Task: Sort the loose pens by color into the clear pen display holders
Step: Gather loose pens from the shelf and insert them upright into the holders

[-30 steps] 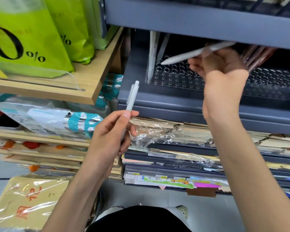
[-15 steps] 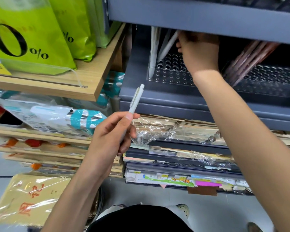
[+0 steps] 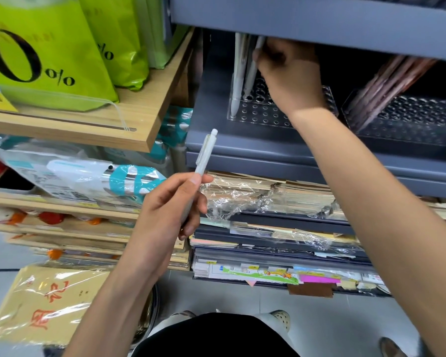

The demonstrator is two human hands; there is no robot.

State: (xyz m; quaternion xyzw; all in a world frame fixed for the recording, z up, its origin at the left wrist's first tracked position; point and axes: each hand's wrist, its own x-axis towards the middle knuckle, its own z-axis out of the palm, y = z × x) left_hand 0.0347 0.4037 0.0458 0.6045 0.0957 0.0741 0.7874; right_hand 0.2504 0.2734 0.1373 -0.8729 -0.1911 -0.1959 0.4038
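Print "0%" in black on green bags (image 3: 36,60), up-left of left hand (image 3: 170,210). Red characters on wrapped tan packet (image 3: 44,305) below that hand, not legible. Left hand grips white pen (image 3: 204,153), clip end up. Right hand (image 3: 289,73) pinches second white pen (image 3: 252,70), tip down at clear holder (image 3: 263,114) under palm. Standing white pen (image 3: 237,73) just left of it. Brown-pink pens (image 3: 386,83) lean in second holder (image 3: 410,119), right of wrist. Grey shelf edge (image 3: 319,19) hides right fingertips.

A stationery shop: grey display shelving (image 3: 268,148) with clear pen holders (image 3: 268,112), wrapped paper stacks (image 3: 268,194), and green discount bags (image 3: 36,52).
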